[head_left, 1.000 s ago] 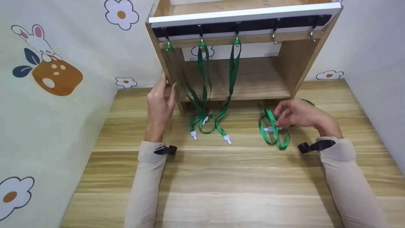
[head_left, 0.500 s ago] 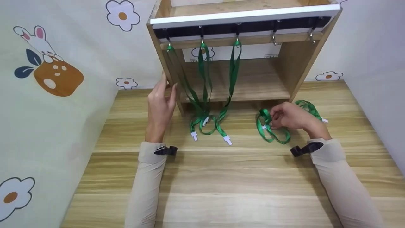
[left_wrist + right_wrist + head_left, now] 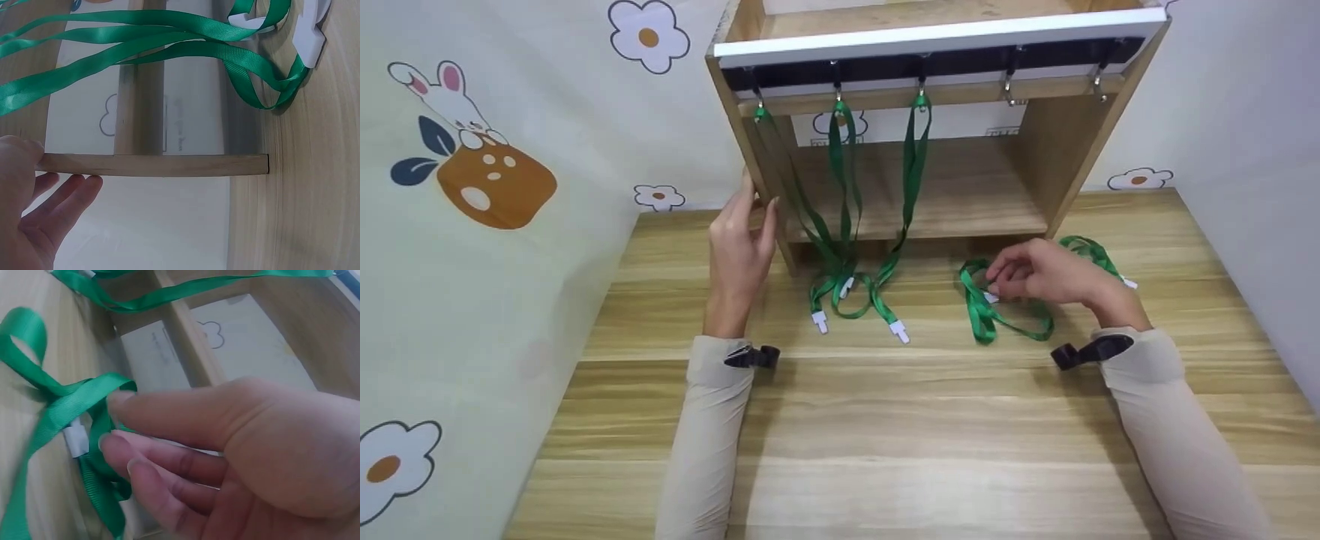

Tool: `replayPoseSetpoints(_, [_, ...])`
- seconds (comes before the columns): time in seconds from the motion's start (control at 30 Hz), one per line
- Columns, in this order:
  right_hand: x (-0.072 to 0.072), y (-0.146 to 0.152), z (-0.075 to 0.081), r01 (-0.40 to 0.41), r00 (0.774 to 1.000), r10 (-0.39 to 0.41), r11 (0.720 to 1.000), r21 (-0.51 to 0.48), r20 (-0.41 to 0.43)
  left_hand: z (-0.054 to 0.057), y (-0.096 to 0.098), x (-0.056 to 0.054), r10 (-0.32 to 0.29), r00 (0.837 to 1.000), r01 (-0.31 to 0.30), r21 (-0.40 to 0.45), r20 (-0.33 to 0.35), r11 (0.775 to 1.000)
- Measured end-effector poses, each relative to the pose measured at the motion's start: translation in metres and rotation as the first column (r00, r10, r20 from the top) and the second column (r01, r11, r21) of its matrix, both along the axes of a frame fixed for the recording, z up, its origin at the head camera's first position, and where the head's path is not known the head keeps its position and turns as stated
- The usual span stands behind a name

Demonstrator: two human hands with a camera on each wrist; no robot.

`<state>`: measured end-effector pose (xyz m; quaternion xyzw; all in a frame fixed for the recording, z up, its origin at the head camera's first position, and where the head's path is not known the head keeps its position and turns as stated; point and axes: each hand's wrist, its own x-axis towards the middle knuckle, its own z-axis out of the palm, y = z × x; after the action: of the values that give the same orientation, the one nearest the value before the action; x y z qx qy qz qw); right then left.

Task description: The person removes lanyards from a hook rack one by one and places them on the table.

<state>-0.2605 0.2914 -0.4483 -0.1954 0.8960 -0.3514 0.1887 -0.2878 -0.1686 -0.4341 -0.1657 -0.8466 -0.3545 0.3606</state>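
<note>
My left hand point(image 3: 739, 247) grips the left side panel of a wooden shelf point(image 3: 157, 164), thumb on one face and fingers on the other. Beyond the shelf's right front, my right hand point(image 3: 1054, 274) has its thumb and fingertips at a loosely looped green lanyard point(image 3: 62, 413); a strip of ribbon runs in between them. That lanyard's white clip point(image 3: 76, 439) lies beside the fingertips. Three green lanyards point(image 3: 915, 161) hang from metal hooks on the shelf front, their lower ends and white clips point(image 3: 899, 331) resting on the tabletop.
Another green lanyard point(image 3: 1091, 251) lies behind the right wrist, by the shelf's right side. Two further hooks point(image 3: 1010, 88) stick out at the right of the shelf's dark strip. Patterned walls point(image 3: 465, 300) border the wooden tabletop point(image 3: 885, 450).
My right hand has moved left and lowered with the loose lanyard, whose loops have shifted left and spread. The lanyard behind the wrist has come into view. The left hand stays put.
</note>
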Motion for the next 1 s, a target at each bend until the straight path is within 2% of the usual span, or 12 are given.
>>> replayPoseSetpoints(0.43, [0.007,0.033,0.027,0.149,0.986,-0.151,0.988,-0.033,-0.065,0.002,0.001,0.0,0.008,1.0,-0.008,-0.006,-0.013,1.0])
replayPoseSetpoints(0.57, [0.012,0.04,0.037,0.237,0.961,-0.239,0.971,-0.034,-0.137,0.003,0.0,0.0,0.008,1.0,-0.008,-0.004,-0.01,1.0])
replayPoseSetpoints(0.7, [0.016,0.045,0.045,0.294,0.93,-0.303,0.953,-0.075,-0.206,0.003,0.0,0.0,0.007,1.0,-0.007,-0.001,-0.015,1.0])
replayPoseSetpoints(0.87, [0.021,0.039,0.051,0.325,0.909,-0.345,0.938,-0.12,-0.234,0.002,0.0,0.0,0.007,1.0,-0.007,0.015,-0.011,1.0])
replayPoseSetpoints(1.0, [0.026,0.022,0.054,0.32,0.901,-0.354,0.933,-0.167,-0.252,0.001,0.002,0.0,0.002,1.0,-0.002,0.024,0.005,1.0])
